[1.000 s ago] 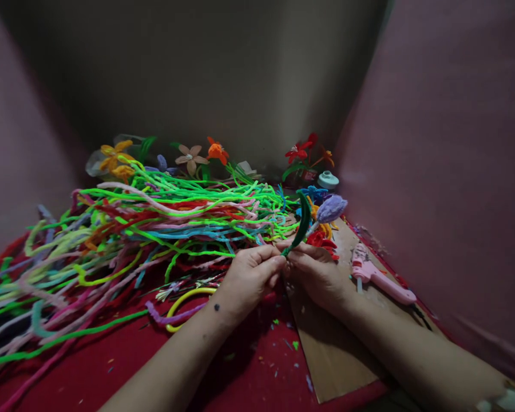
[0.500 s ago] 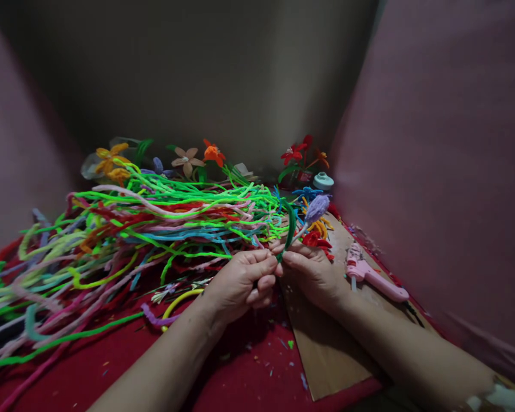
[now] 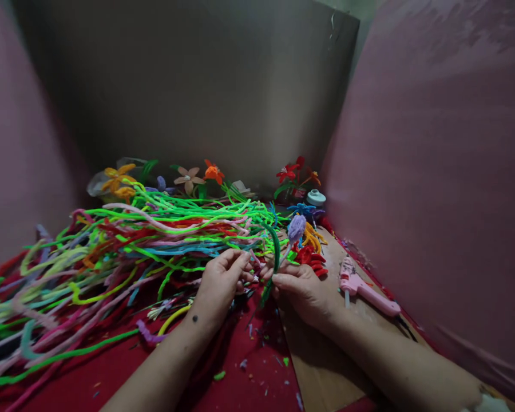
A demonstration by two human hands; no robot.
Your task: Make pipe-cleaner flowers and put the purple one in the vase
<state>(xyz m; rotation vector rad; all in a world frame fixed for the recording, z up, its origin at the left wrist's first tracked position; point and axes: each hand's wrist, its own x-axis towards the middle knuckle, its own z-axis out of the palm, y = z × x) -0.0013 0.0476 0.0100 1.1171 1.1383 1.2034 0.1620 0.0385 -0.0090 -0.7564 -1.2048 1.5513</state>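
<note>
My right hand [image 3: 302,289] pinches a pipe-cleaner flower between thumb and fingers. It has a fuzzy purple bud [image 3: 297,229] on a pale stem, and a long dark green leaf [image 3: 277,246] that arches up and left from the grip. The green piece's lower end sticks out below the fingertips. A short way to the left, apart from the flower, is my left hand [image 3: 225,277], its thumb and fingers closed together. Whatever lies between those fingertips, if anything, is too small to make out.
A heap of colourful pipe cleaners [image 3: 171,229] spreads across the left of the red cloth [image 3: 236,377]. On the right, a pink glue gun [image 3: 369,294] rests on a brown board [image 3: 321,366]. Finished flowers [image 3: 189,178] stand along the back, near a pale blue container [image 3: 316,198].
My left hand has let go of the flower's stem and drawn away to the left. My right hand still holds the flower, which has moved slightly left and down in view.
</note>
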